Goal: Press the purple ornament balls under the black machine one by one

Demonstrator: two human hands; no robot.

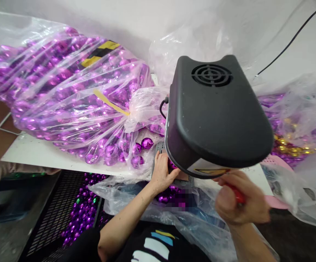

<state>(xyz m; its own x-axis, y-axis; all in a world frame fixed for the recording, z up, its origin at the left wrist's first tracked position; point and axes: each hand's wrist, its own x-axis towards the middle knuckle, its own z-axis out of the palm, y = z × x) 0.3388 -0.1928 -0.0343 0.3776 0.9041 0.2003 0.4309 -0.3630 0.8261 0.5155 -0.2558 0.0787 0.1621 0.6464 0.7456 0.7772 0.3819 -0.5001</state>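
purple beads [147, 143] — black machine [220, 112], red handle [239, 195]

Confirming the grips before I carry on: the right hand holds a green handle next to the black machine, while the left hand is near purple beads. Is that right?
Not quite: the handle is red, not green, as the head view shows. The right hand does hold it next to the black machine, and the left hand is near purple beads.

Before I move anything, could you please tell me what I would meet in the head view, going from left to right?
Tied bag of purple beads → left hand → right hand gripping a red handle → gold beads.
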